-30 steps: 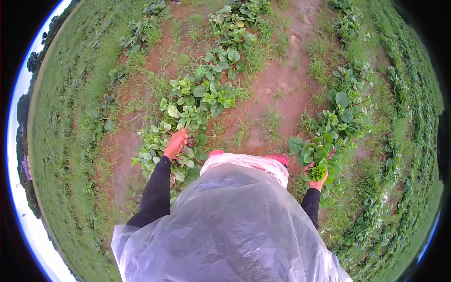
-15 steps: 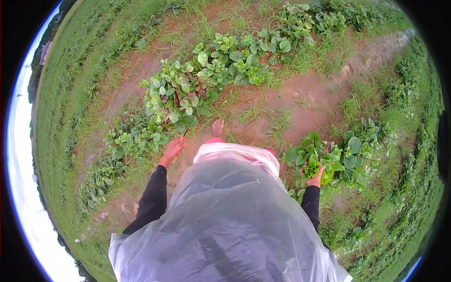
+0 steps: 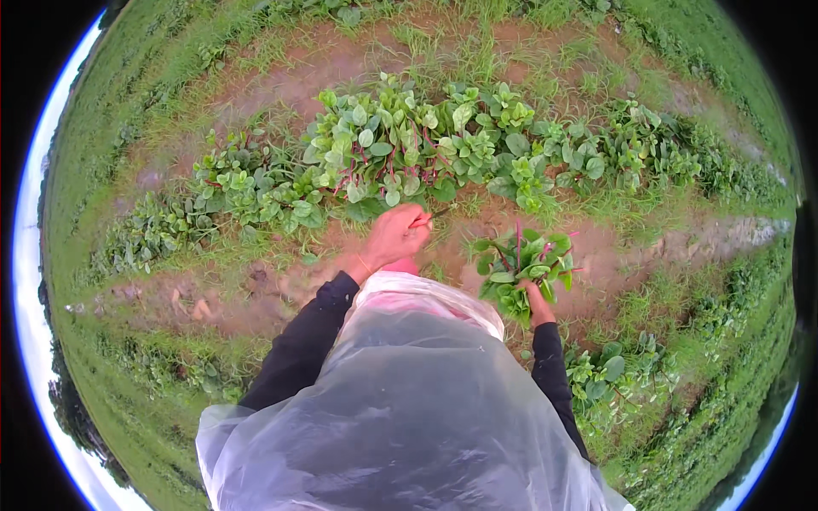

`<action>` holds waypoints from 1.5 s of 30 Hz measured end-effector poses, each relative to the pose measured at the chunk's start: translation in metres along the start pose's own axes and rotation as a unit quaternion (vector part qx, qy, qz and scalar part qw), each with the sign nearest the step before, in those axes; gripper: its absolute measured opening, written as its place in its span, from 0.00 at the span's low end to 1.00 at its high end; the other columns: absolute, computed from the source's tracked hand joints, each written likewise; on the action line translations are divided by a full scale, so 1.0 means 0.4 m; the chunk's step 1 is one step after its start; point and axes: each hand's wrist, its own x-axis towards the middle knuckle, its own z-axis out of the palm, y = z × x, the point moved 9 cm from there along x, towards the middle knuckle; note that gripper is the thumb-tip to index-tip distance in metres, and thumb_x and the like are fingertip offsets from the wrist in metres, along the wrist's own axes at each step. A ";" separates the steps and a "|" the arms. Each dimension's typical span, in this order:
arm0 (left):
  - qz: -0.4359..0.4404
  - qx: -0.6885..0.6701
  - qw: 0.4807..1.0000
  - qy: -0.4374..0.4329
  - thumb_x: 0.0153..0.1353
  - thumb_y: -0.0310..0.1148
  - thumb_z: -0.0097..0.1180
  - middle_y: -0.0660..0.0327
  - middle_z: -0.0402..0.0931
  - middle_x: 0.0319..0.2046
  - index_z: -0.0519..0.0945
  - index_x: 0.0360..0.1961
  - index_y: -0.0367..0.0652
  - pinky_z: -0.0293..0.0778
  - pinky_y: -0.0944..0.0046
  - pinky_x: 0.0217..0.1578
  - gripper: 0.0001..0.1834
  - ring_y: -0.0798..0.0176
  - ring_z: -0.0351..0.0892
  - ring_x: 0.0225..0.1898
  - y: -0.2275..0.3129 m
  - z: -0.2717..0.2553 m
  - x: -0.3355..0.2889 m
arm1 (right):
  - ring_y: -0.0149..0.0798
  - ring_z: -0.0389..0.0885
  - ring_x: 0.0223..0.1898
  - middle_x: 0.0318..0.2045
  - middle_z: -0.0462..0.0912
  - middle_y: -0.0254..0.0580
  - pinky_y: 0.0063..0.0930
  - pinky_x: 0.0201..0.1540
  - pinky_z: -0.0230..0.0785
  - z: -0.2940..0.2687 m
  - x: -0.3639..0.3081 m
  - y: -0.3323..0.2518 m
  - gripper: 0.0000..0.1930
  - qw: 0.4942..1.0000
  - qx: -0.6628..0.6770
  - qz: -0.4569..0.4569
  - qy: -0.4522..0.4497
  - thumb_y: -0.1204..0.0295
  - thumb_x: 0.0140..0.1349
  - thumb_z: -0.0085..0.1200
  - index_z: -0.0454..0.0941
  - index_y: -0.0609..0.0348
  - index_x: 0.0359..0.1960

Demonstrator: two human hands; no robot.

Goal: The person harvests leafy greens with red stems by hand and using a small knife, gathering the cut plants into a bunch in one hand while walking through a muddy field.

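Note:
My right hand point(image 3: 538, 300) is closed round the cut ends of a bunch of leafy greens point(image 3: 521, 264) with broad leaves and some pink-red stems. It holds the bunch over the muddy ground, off to my right. My left hand point(image 3: 399, 236) is closed in front of my middle. From its fingers a thin dark tool point(image 3: 442, 212), perhaps a small blade, points right; most of it is hidden in the grip. Just beyond that hand grows a row of leafy plants point(image 3: 396, 149) with the same red stems, its leaves close to my knuckles.
Wet, muddy furrow soil point(image 3: 596, 255) runs across in front of me, with tufts of grass. More low plants point(image 3: 609, 375) grow at the right behind the bunch. A clear plastic sheet point(image 3: 409, 409) covers my front and legs. Further crop rows point(image 3: 153, 226) stretch left.
My view has turned to the right. The left hand with the thin tool has come to the middle, near the row. The bunch has moved away from the plants at the right.

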 end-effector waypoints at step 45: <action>-0.332 0.067 0.926 0.167 0.49 0.49 0.60 0.42 0.71 0.44 0.65 0.58 0.42 0.73 0.42 0.44 0.37 0.34 0.73 0.46 -1.196 -0.024 0.475 | 0.66 0.60 0.62 0.64 0.54 0.73 0.49 0.62 0.61 1.164 0.864 -0.455 0.47 0.693 -0.607 -0.385 0.059 0.43 0.56 0.57 0.56 0.73 0.62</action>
